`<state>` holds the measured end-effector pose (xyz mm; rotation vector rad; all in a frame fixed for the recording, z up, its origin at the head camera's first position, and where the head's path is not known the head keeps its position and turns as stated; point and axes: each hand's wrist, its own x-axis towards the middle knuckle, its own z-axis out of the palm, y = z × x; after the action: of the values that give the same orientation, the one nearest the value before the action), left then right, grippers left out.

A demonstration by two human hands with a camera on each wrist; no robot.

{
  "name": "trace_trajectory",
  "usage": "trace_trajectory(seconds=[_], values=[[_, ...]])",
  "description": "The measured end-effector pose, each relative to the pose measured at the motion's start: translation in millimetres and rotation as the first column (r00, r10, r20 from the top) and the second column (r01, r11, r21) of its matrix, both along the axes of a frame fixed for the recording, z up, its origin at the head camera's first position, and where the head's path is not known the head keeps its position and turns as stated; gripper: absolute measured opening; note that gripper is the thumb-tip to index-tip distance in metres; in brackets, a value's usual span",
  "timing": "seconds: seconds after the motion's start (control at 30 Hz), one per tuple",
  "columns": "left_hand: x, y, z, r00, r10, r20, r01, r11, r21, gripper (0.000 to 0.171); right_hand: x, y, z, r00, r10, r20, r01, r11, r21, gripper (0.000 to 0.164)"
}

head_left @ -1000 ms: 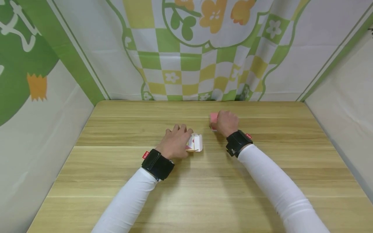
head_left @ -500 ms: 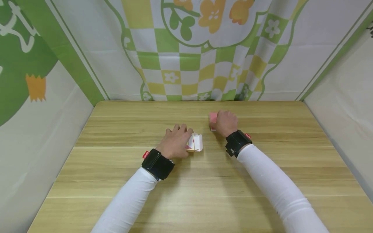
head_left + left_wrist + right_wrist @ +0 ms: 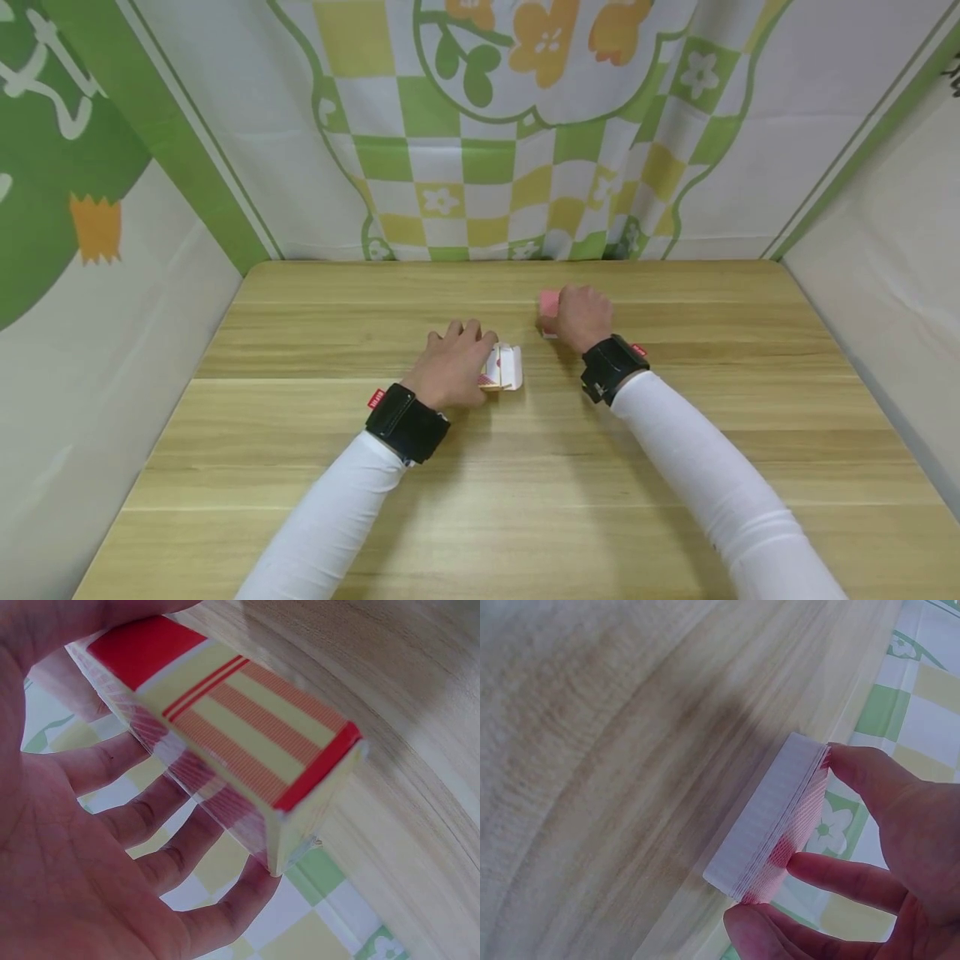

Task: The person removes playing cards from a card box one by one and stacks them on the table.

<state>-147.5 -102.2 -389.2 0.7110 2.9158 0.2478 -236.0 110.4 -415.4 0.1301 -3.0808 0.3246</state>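
A small card box [image 3: 508, 368] with an open white flap lies under my left hand [image 3: 450, 367] in the head view. Seen from the left wrist, the box [image 3: 247, 724] is red, cream and striped, gripped between the thumb and curled fingers. To its right and farther back, my right hand [image 3: 583, 318] holds a deck of playing cards [image 3: 550, 302] with pink-red backs. The right wrist view shows the squared deck [image 3: 769, 817] pinched at both ends by thumb and fingers, one finger touching its patterned back. Whether anything is inside the box is hidden.
Both hands work over a wooden table [image 3: 525, 500]. Behind its far edge hangs a green, yellow and white checked curtain [image 3: 487, 158]. Pale printed cloth walls [image 3: 885, 233] stand at the left and right sides.
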Motion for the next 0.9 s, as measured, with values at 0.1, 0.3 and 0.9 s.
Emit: trace_trajectory(seconds=[0.1, 0.3, 0.9], values=[[0.1, 0.4, -0.4, 1.000, 0.000, -0.001, 0.000, 1.000, -0.006, 0.075, 0.6, 0.0, -0.4, 1.000, -0.003, 0.002, 0.003, 1.000, -0.004, 0.056], [0.2, 1.2, -0.3, 1.000, 0.001, -0.001, -0.001, 1.000, -0.013, 0.075, 2.0, -0.3, -1.2, 1.000, -0.006, -0.006, 0.006, 1.000, -0.013, 0.054], [2.1, -0.8, 0.4, 1.000, 0.003, -0.007, -0.003, 1.000, 0.006, 0.074, 2.1, -2.1, -2.7, 0.999, 0.001, -0.036, -0.001, 1.000, -0.001, 0.053]])
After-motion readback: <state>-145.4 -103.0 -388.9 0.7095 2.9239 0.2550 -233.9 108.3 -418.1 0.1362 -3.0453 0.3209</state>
